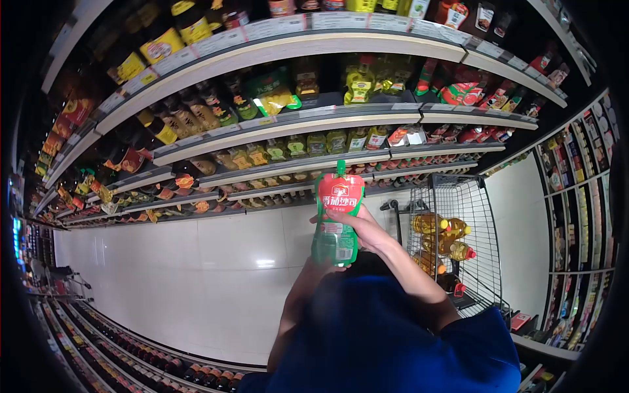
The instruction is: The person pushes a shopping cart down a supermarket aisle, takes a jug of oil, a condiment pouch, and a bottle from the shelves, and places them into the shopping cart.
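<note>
In head view, pouch [337, 237] is held before the shelves [314, 42], cap [341, 168] shelfward. Right hand [365, 229] grips its middle; left hand [322, 266] at base, grip unclear. Squeeze lightly, support base, keep label unobstructed.

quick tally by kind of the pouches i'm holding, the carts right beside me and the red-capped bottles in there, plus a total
pouch: 1
cart: 1
red-capped bottles: 2
total: 4
</note>
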The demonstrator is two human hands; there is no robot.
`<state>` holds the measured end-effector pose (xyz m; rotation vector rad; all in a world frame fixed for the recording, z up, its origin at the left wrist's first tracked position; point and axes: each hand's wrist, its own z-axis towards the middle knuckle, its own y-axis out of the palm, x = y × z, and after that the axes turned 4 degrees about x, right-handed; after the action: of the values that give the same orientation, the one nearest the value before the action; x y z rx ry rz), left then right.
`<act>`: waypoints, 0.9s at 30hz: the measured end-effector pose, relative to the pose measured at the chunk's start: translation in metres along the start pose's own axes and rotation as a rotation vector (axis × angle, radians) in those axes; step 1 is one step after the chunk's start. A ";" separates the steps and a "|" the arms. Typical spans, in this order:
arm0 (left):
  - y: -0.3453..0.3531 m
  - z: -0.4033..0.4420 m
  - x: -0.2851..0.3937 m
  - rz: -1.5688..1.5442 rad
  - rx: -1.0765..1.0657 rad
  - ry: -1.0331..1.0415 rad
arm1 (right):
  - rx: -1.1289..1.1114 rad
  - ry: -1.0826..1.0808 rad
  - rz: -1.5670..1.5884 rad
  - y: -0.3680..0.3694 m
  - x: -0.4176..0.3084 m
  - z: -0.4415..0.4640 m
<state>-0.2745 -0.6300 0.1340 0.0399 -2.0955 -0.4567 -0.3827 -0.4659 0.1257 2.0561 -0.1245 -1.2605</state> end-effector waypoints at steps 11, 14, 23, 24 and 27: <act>0.060 0.087 -0.040 -0.936 -0.354 -0.210 | -0.266 -0.060 0.066 -0.125 -0.031 -0.022; 0.070 0.111 -0.062 -0.918 -0.621 -0.342 | -0.198 -0.020 0.168 -0.145 -0.044 -0.033; 0.134 0.171 -0.069 -0.485 -0.200 -0.594 | 0.288 -0.123 -0.143 -0.237 -0.070 -0.056; 0.144 0.178 -0.068 -0.467 -0.137 -0.592 | 0.319 -0.134 -0.169 -0.248 -0.075 -0.060; 0.146 0.193 -0.079 -0.473 -0.111 -0.570 | 0.411 -0.152 -0.215 -0.268 -0.082 -0.066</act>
<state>-0.3691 -0.4190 0.0272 0.3857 -2.6165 -0.9566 -0.4441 -0.1974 0.0401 2.3658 -0.2564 -1.6342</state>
